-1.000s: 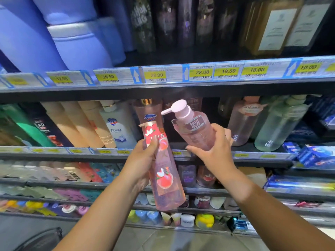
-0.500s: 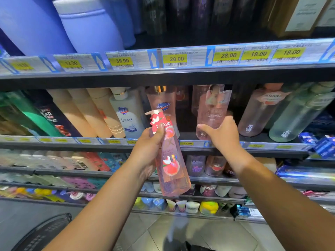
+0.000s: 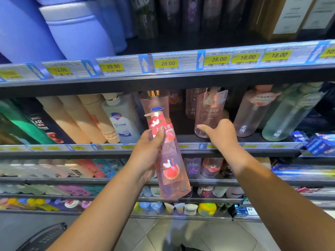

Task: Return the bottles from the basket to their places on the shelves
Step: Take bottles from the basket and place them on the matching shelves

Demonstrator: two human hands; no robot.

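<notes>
Shop aisle, toiletries shelving over a tiled floor [image 3: 181, 232].

Entry 1, left hand [image 3: 145, 156]: my fingers and thumb are curled round the upper half of the peach bottle [image 3: 170, 171], thumb across its red label. It is tilted, base hanging toward 5 o'clock, in the air in front of the shelf [image 3: 253, 151], not yet placed.

Entry 2, right hand [image 3: 221, 136]: at 3 o'clock of the left, against the foot of the pink bottle [image 3: 210, 111], which stands on the shelf near its front lip. My thumb is spread across its front. My fingers are hidden behind my knuckles, so I cannot tell whether I grip it or only steady it.

Entry 3, neighbours: Safeguard bottle [image 3: 155, 104] at 12 o'clock of the left hand; frosted bottles [image 3: 253, 115] just beside the pink one at 3 o'clock.

Entry 4, basket [image 3: 41, 238]: rim at 7 o'clock, low.

Risks, as I judge them:
- The pink bottle, tall and close to the lip, may tip forward if my right hand drags it when I withdraw.
- It may knock the frosted bottles.
- The peach bottle, slick and held one-handed high up, may slide through my grip.
- Its pump may catch the upper shelf [image 3: 181, 82] going in.
</notes>
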